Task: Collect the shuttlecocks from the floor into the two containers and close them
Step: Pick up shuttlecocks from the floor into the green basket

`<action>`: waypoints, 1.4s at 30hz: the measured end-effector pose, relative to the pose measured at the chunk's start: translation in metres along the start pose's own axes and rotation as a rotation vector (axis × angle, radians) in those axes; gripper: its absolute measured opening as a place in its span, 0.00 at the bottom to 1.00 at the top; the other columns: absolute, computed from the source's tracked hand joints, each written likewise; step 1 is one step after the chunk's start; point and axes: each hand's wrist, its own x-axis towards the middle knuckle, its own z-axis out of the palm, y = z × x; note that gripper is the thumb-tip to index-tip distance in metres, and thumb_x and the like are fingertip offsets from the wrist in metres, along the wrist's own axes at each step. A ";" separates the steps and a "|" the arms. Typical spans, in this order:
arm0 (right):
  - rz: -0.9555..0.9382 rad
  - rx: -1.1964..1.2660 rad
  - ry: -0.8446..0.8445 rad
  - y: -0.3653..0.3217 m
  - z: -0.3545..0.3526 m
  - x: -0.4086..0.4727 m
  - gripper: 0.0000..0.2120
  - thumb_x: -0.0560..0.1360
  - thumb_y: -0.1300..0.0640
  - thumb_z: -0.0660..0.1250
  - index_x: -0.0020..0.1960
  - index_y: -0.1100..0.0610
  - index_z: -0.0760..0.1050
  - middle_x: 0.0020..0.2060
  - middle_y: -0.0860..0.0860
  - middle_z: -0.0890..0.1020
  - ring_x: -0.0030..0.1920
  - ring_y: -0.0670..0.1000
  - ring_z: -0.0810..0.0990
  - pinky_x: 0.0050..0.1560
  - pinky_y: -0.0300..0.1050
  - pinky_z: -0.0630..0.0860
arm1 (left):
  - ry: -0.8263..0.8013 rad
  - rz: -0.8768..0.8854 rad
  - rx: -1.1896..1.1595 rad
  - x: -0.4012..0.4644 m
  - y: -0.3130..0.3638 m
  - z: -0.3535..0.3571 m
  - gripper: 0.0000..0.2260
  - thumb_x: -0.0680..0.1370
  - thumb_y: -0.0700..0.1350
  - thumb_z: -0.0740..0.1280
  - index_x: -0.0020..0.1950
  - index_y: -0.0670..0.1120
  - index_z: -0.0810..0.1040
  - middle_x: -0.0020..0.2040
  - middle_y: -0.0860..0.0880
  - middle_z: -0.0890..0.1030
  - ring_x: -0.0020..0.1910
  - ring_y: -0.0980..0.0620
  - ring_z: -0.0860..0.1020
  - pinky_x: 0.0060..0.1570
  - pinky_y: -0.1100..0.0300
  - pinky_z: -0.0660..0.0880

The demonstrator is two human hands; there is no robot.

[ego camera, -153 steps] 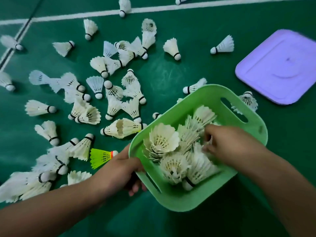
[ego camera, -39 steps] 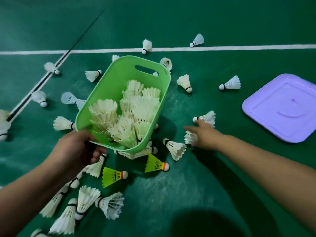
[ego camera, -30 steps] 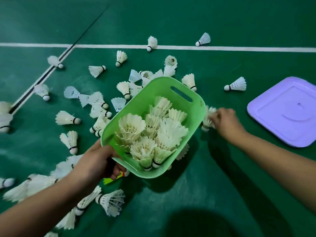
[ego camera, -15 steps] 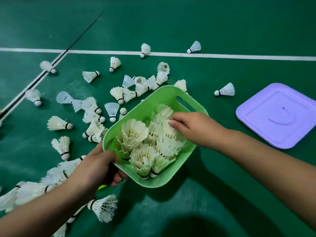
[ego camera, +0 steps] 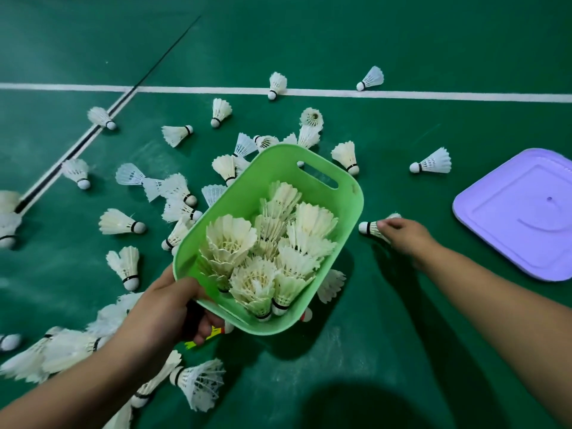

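A light green container (ego camera: pixel 346 193) hangs tilted above the floor, holding several white shuttlecocks. My left hand (ego camera: pixel 167 314) grips its near rim, thumb on top. To the right of the container my right hand (ego camera: pixel 402 235) pinches the feathers of a white shuttlecock (ego camera: pixel 370 228) that lies on the floor. Many more white shuttlecocks (ego camera: pixel 119 222) lie scattered to the left and behind the container. A yellow one (ego camera: pixel 205 335) shows partly under my left hand.
A purple lid (ego camera: pixel 523 212) lies flat on the floor at the right edge. A white court line (ego camera: pixel 433 95) runs across the back with two shuttlecocks on it. A dark line crosses diagonally at the left. The floor is green.
My right hand has left the container and gone right, down to the floor, where it now pinches a shuttlecock. The container stays in my left hand, shifted slightly.
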 end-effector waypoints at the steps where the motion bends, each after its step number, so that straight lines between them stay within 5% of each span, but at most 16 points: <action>1: -0.018 -0.027 0.014 0.003 0.003 0.001 0.13 0.78 0.53 0.62 0.59 0.57 0.78 0.57 0.58 0.80 0.57 0.57 0.76 0.49 0.42 0.68 | -0.001 0.004 0.002 -0.001 0.000 0.000 0.05 0.74 0.31 0.56 0.42 0.38 0.68 0.23 0.36 0.76 0.16 0.49 0.68 0.18 0.64 0.65; 6: -0.110 0.183 0.413 -0.017 -0.016 -0.006 0.11 0.75 0.59 0.65 0.56 0.59 0.80 0.54 0.58 0.82 0.54 0.55 0.79 0.50 0.39 0.69 | -0.005 0.012 0.014 -0.007 -0.003 -0.001 0.06 0.74 0.31 0.56 0.42 0.38 0.70 0.24 0.36 0.76 0.17 0.49 0.68 0.18 0.64 0.64; 9: -0.580 0.213 0.654 -0.060 -0.058 -0.041 0.09 0.74 0.62 0.65 0.53 0.61 0.79 0.45 0.52 0.82 0.46 0.42 0.77 0.47 0.31 0.67 | -0.005 -0.003 0.018 -0.009 -0.005 -0.001 0.06 0.75 0.31 0.56 0.43 0.38 0.70 0.25 0.36 0.76 0.18 0.48 0.68 0.18 0.64 0.65; 11: -0.972 0.081 0.632 -0.085 -0.078 -0.072 0.06 0.73 0.65 0.65 0.48 0.63 0.79 0.40 0.45 0.77 0.43 0.33 0.73 0.47 0.26 0.66 | -0.008 -0.004 0.025 -0.009 -0.006 0.000 0.05 0.75 0.31 0.56 0.43 0.38 0.70 0.25 0.36 0.76 0.18 0.48 0.68 0.18 0.64 0.65; 15: -1.290 -0.353 0.435 -0.094 -0.062 -0.101 0.07 0.70 0.69 0.66 0.43 0.60 0.80 0.39 0.52 0.82 0.41 0.50 0.77 0.44 0.43 0.66 | -0.028 0.012 0.039 -0.011 -0.004 0.005 0.04 0.74 0.31 0.56 0.44 0.37 0.70 0.25 0.36 0.77 0.17 0.48 0.68 0.19 0.64 0.64; 19: -1.219 -0.503 0.228 -0.087 -0.034 -0.102 0.08 0.70 0.65 0.63 0.42 0.56 0.79 0.39 0.49 0.81 0.39 0.53 0.80 0.46 0.41 0.63 | -0.041 0.033 0.018 -0.017 0.000 0.007 0.05 0.74 0.32 0.56 0.43 0.37 0.70 0.25 0.35 0.76 0.17 0.48 0.67 0.20 0.64 0.64; 23: -0.744 -0.132 -0.222 -0.106 -0.033 -0.108 0.06 0.77 0.61 0.63 0.50 0.51 0.73 0.43 0.46 0.78 0.45 0.48 0.78 0.48 0.44 0.74 | -0.041 0.048 0.000 -0.022 0.002 0.001 0.05 0.74 0.31 0.56 0.44 0.38 0.71 0.24 0.35 0.75 0.17 0.48 0.67 0.17 0.64 0.65; 25: -0.661 -0.154 -0.337 -0.111 -0.028 -0.108 0.05 0.79 0.57 0.60 0.52 0.49 0.69 0.46 0.48 0.77 0.43 0.45 0.77 0.44 0.42 0.74 | -0.028 0.048 0.003 -0.023 0.000 -0.004 0.05 0.74 0.31 0.56 0.44 0.38 0.71 0.24 0.36 0.75 0.17 0.48 0.68 0.17 0.64 0.65; 28: -0.790 -0.496 -0.173 -0.110 -0.004 -0.110 0.13 0.80 0.54 0.56 0.64 0.53 0.68 0.56 0.53 0.77 0.52 0.51 0.77 0.52 0.48 0.75 | -0.005 0.032 0.008 -0.022 -0.003 -0.015 0.05 0.74 0.31 0.56 0.44 0.37 0.70 0.23 0.36 0.75 0.16 0.48 0.67 0.17 0.65 0.64; 32: -1.006 0.048 0.414 -0.109 0.002 -0.107 0.12 0.80 0.59 0.57 0.60 0.63 0.71 0.48 0.52 0.74 0.46 0.45 0.70 0.48 0.38 0.68 | 0.079 -0.008 -0.033 -0.019 -0.007 -0.041 0.04 0.75 0.32 0.56 0.46 0.35 0.69 0.23 0.35 0.75 0.16 0.48 0.67 0.16 0.64 0.64; 34: -0.900 0.091 0.492 -0.099 0.000 -0.089 0.10 0.78 0.62 0.58 0.56 0.64 0.71 0.48 0.55 0.74 0.47 0.50 0.71 0.49 0.38 0.65 | 0.123 -0.012 -0.051 -0.019 -0.008 -0.056 0.05 0.75 0.32 0.56 0.47 0.35 0.69 0.22 0.35 0.75 0.15 0.48 0.67 0.16 0.65 0.65; 39: -0.429 -0.762 -0.263 -0.035 0.048 -0.063 0.28 0.73 0.63 0.64 0.71 0.48 0.64 0.72 0.53 0.62 0.68 0.59 0.65 0.66 0.53 0.67 | 0.196 0.014 -0.071 -0.014 -0.005 -0.075 0.04 0.75 0.33 0.55 0.46 0.36 0.69 0.21 0.39 0.76 0.15 0.50 0.67 0.18 0.63 0.64; 42: -0.494 -0.697 -0.231 -0.006 0.072 -0.064 0.19 0.75 0.57 0.63 0.65 0.48 0.71 0.67 0.52 0.71 0.63 0.56 0.72 0.58 0.48 0.72 | 0.185 0.008 -0.071 -0.014 -0.005 -0.075 0.04 0.75 0.33 0.55 0.42 0.37 0.68 0.20 0.39 0.75 0.15 0.50 0.66 0.18 0.65 0.63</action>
